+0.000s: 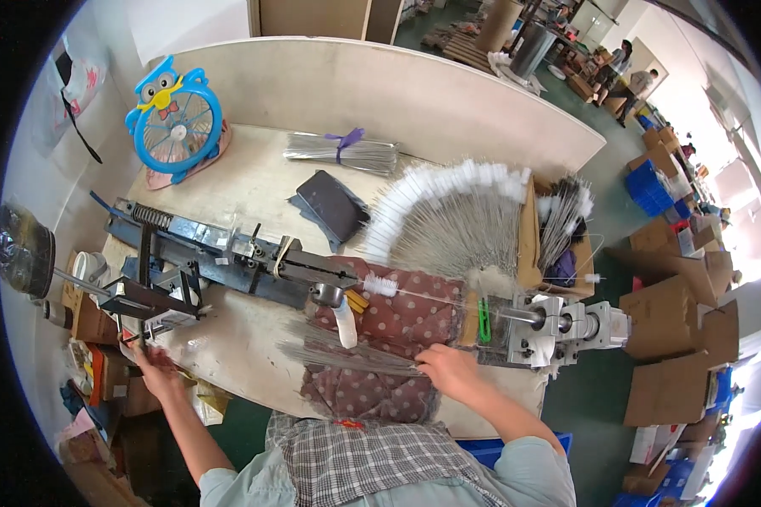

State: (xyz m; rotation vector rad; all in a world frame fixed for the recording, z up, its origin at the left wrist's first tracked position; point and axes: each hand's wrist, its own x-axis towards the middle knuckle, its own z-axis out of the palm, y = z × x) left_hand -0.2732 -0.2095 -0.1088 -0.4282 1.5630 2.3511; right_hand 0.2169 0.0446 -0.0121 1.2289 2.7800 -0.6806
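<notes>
My right hand [450, 369] grips the end of a loose bundle of thin metal wires [347, 355] lying on a dotted brown cloth [397, 321]. My left hand [156, 372] reaches to the left end of the table, its fingers at the handle part [144, 313] of a long dark metal machine [228, 253]. One finished white-tipped wire brush [397, 287] sits stretched along the machine, toward the silver chuck block [550, 325]. Whether the left fingers close on the handle is unclear.
A fan-shaped pile of white-tipped wire brushes [448, 211] lies behind the machine. A tied wire bundle [342, 152], a dark phone [334, 203] and a blue owl-shaped fan [176, 118] sit farther back. Cardboard boxes [668, 321] stand on the floor at right.
</notes>
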